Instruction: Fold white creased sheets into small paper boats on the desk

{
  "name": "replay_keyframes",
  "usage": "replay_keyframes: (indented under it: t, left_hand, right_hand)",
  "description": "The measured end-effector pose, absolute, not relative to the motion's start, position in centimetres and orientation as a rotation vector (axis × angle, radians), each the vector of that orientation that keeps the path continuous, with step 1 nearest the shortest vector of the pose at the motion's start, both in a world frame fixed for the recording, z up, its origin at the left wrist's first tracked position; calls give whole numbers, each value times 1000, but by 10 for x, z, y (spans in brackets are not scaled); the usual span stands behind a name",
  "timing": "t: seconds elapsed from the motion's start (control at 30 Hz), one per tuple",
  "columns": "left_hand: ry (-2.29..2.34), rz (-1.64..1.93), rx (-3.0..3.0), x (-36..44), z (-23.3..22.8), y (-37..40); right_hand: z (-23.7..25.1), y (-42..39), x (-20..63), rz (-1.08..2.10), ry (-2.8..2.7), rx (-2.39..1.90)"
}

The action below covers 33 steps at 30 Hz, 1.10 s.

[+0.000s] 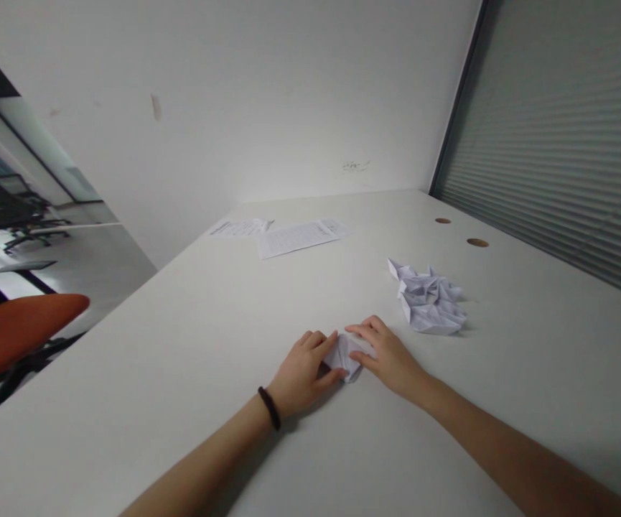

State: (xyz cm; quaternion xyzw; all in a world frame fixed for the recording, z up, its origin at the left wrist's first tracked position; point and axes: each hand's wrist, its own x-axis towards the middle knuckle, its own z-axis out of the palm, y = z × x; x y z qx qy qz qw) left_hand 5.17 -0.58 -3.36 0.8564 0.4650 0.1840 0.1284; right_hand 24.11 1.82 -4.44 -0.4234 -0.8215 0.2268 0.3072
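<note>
A wide white surface (192,337) is seen stretching to the far wall, with printed sheets (299,237) lying well beyond the hands and a heap of folded paper pieces (431,301) resting near the right hand, slightly farther out. A small folded paper (347,357) is held flat on the surface directly between the two hands, its long axis seemingly running left to right and both hands about equally near. The left hand (302,377), a dark band at its wrist, is pressed on the paper's left edge with fingers curled. The right hand (388,355) is laid on its right side, fingertips extended and pressing down.
</note>
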Motion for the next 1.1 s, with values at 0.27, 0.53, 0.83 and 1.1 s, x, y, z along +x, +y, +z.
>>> replay_keyframes:
  t: [0.27, 0.53, 0.83, 1.1]
  left_hand:
    - [1333, 559, 2482, 51, -38, -5]
    - [1153, 843, 2211, 51, -30, -10]
    - [1165, 907, 2129, 57, -34, -16]
    - [1417, 983, 2078, 66, -34, -15]
  right_hand:
    - [-32, 9, 243, 695, -2305, -867]
    - [-23, 4, 242, 672, -2399, -809]
    - [-31, 10, 242, 558, -2344, -802]
    - [-29, 5, 229, 547, -2195, -915]
